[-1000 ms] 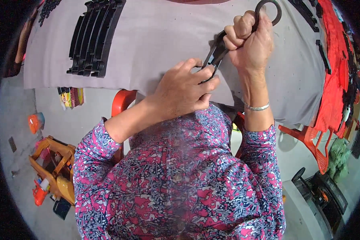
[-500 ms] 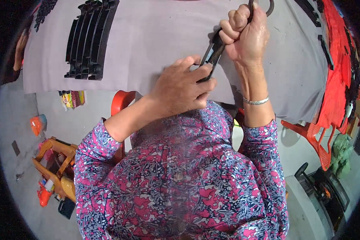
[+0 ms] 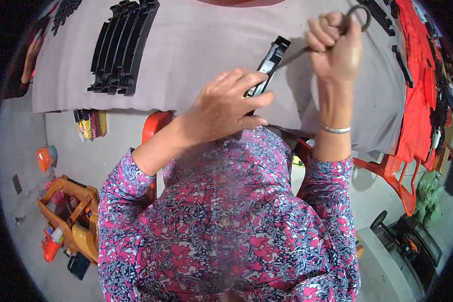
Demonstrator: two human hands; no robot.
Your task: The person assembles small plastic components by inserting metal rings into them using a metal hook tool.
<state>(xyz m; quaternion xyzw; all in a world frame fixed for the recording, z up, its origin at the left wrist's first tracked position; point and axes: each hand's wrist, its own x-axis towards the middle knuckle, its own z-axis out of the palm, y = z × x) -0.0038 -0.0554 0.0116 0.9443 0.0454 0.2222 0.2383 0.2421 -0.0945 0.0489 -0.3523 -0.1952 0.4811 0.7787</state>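
the left hand [image 3: 231, 100] grips a long, narrow, black plastic piece with a pale, shiny inner face [image 3: 270, 61], the fingers wrapped about its lower end. the piece is held at a slant above the near part of the table, its upper end leaning away from the person and to the right. the right hand [image 3: 337, 53] is closed round the handle of a dark, scissors-like metal tool with a rounded loop [image 3: 298, 54]; the loop sticks out beyond the fist, and a thin blade points down-left to the right edge of the piece — whether it touches there, i cannot tell. a silver-coloured metal bracelet [image 3: 335, 130] circles the right wrist, and a pink, navy and white patterned long-sleeved shirt [image 3: 226, 211] covers the arms to the forearms.

under the hands spreads a pale grey-lilac cloth table cover [image 3: 196, 55]. on its left part lie several long, black, slatted plastic strips [image 3: 120, 48], side by side; a short, black, narrow strip [image 3: 402, 66] lies near the right edge, beside a bright red cloth [image 3: 412, 110]. at the far left — partly in the dark rim — another person's hand [image 3: 31, 54] shows.
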